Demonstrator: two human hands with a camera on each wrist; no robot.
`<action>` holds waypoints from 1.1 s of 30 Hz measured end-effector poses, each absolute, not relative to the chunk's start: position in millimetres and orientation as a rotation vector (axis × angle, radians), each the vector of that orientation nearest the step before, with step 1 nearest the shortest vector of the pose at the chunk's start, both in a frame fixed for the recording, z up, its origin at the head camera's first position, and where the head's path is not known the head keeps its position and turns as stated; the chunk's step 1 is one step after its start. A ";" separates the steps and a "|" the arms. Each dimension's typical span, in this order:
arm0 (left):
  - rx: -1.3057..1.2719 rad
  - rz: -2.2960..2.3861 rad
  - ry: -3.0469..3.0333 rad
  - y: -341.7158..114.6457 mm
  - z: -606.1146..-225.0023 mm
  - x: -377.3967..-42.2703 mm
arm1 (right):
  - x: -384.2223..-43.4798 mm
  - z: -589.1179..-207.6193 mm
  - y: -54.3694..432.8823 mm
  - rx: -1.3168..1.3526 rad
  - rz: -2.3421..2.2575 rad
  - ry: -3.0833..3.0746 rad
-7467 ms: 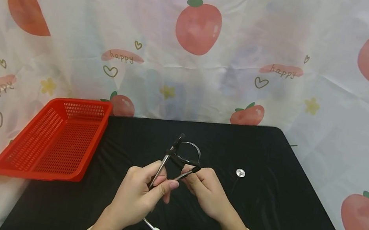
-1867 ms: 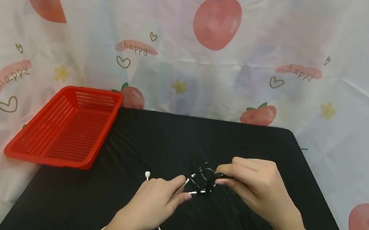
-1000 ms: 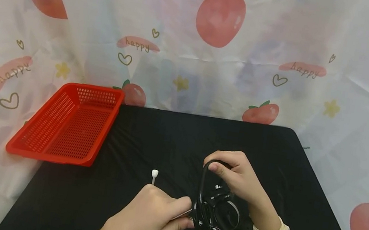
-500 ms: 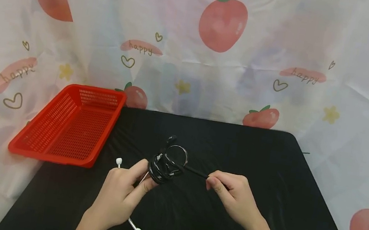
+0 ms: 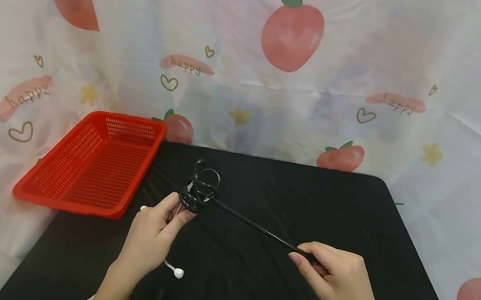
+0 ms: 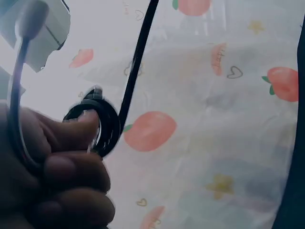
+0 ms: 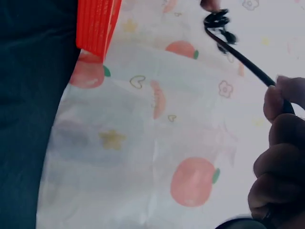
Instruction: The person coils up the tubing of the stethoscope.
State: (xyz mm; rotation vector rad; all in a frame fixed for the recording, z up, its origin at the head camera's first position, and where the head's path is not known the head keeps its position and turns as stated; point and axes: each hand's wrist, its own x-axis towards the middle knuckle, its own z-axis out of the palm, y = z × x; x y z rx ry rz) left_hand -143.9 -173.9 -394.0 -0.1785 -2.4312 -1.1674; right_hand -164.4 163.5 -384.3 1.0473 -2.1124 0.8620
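My left hand [image 5: 145,239] grips the metal ear tubes of a stethoscope [image 5: 198,198] above the table. Its black tubing is wound in several loops round the tubes, just beyond my fingertips. From these loops a length of tubing [image 5: 257,226] runs straight to my right hand [image 5: 338,278], which pinches it between thumb and fingers. One white ear tip [image 5: 178,273] sticks out below my left hand; the other [image 6: 32,19] looms large in the left wrist view. At the bottom of the right wrist view a dark round edge [image 7: 240,223] shows, perhaps the chest piece.
A red plastic basket [image 5: 64,205] stands at the table's left, with nothing seen inside. Black cloth covers the table [image 5: 248,286]. Behind it hangs a pale curtain [image 5: 242,15] printed with fruit.
The tubing, earlier mostly loose, is now wound round the ear tubes. Over the last half second my hands have moved apart, the right to the right, stretching the free tubing straight.
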 end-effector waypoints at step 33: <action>-1.240 -0.819 -2.295 -91.5 -391.0 -94.4 | -233.5 -416.0 121.6 1.462 1.836 -1.719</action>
